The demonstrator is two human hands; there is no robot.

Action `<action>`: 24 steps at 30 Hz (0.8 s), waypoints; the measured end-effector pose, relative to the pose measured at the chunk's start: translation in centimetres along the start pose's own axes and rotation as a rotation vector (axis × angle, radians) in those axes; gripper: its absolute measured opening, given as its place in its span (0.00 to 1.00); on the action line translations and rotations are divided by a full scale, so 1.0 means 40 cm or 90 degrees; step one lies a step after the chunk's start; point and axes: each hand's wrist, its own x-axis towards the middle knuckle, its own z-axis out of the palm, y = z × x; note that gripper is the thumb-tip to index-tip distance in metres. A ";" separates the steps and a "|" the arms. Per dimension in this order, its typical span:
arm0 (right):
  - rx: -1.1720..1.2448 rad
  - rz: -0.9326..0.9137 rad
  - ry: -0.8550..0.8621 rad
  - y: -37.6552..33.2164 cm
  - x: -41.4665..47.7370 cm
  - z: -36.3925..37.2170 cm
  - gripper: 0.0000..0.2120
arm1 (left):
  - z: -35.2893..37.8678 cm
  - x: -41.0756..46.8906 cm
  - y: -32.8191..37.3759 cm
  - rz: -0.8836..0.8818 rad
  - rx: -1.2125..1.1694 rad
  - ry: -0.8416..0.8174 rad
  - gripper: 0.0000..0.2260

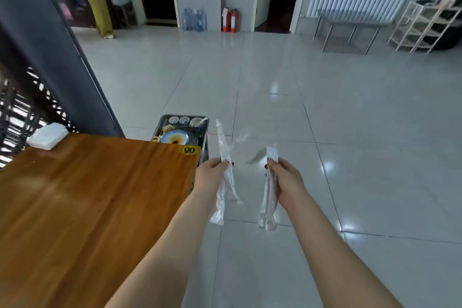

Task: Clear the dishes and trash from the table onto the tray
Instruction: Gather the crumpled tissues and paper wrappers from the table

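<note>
My left hand (211,174) grips long clear plastic wrappers (223,147) just past the right end of the wooden table (87,197). My right hand (285,180) holds another clear plastic wrapper (268,207) that hangs down over the floor. Both hands are in the air beside the table, apart from each other. The metal tray (203,130) stands low beyond the table's far right corner. On it are a blue plate with sauce (175,137), two small cups (178,120) and a bowl with a spoon (197,122).
A white pack of napkins (47,135) lies on the table's far left corner. A yellow "05" sticker (190,150) marks the table's far right corner. A dark pillar (50,45) rises behind the table. Pale floor tiles spread to the right; a person in yellow trousers (96,2) stands far off.
</note>
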 end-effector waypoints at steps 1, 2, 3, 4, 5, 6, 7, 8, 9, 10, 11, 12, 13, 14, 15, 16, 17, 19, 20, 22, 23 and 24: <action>-0.002 -0.003 0.002 -0.017 0.037 0.003 0.04 | 0.014 0.034 0.016 0.002 0.003 -0.005 0.07; 0.001 -0.003 0.003 -0.032 0.067 0.007 0.03 | 0.026 0.062 0.030 0.001 0.005 -0.005 0.07; 0.000 -0.005 0.003 -0.052 0.128 0.010 0.03 | 0.052 0.117 0.046 0.002 0.003 -0.004 0.07; 0.003 -0.009 0.004 -0.063 0.146 0.015 0.03 | 0.057 0.135 0.056 0.005 0.011 -0.005 0.08; 0.000 -0.015 0.001 -0.082 0.190 0.021 0.03 | 0.076 0.177 0.070 0.010 0.010 -0.006 0.08; 0.000 -0.020 -0.003 -0.092 0.219 0.027 0.03 | 0.088 0.204 0.078 0.012 0.008 -0.004 0.08; -0.005 -0.024 -0.011 -0.111 0.275 0.032 0.03 | 0.115 0.249 0.093 0.009 0.004 0.001 0.08; -0.006 -0.025 -0.018 -0.120 0.310 0.036 0.04 | 0.128 0.278 0.101 0.006 0.002 0.008 0.08; -0.012 -0.025 -0.027 -0.140 0.357 0.043 0.04 | 0.147 0.319 0.116 0.001 0.005 0.018 0.09; -0.011 -0.025 -0.040 -0.159 0.403 0.047 0.04 | 0.165 0.358 0.127 0.000 0.001 0.026 0.09; -0.014 -0.022 -0.050 -0.182 0.449 0.053 0.04 | 0.185 0.392 0.146 -0.005 -0.004 0.032 0.08; -0.008 -0.018 -0.059 -0.203 0.499 0.060 0.04 | 0.204 0.430 0.163 -0.007 -0.012 0.038 0.07; -0.012 -0.015 -0.060 -0.221 0.536 0.067 0.03 | 0.218 0.459 0.178 -0.012 -0.013 0.042 0.06; -0.013 -0.008 -0.066 -0.235 0.581 0.072 0.03 | 0.235 0.490 0.189 -0.015 -0.014 0.049 0.05; -0.016 -0.003 -0.080 -0.256 0.627 0.081 0.03 | 0.252 0.522 0.203 -0.016 -0.020 0.061 0.06; -0.006 0.001 -0.094 -0.266 0.659 0.089 0.04 | 0.262 0.541 0.213 -0.018 -0.027 0.069 0.08; -0.003 0.011 -0.107 -0.280 0.702 0.102 0.05 | 0.274 0.569 0.221 -0.027 -0.035 0.080 0.09; 0.008 0.024 -0.120 -0.297 0.764 0.132 0.09 | 0.284 0.615 0.228 -0.050 -0.039 0.098 0.09; 0.014 0.028 -0.125 -0.300 0.783 0.144 0.11 | 0.284 0.626 0.230 -0.057 -0.043 0.103 0.09; 0.007 0.043 -0.148 -0.309 0.837 0.184 0.11 | 0.277 0.678 0.237 -0.070 -0.064 0.128 0.09; -0.003 0.049 -0.155 -0.313 0.854 0.199 0.11 | 0.274 0.696 0.239 -0.079 -0.072 0.135 0.08; -0.019 0.060 -0.168 -0.315 0.894 0.231 0.11 | 0.265 0.736 0.243 -0.087 -0.084 0.150 0.07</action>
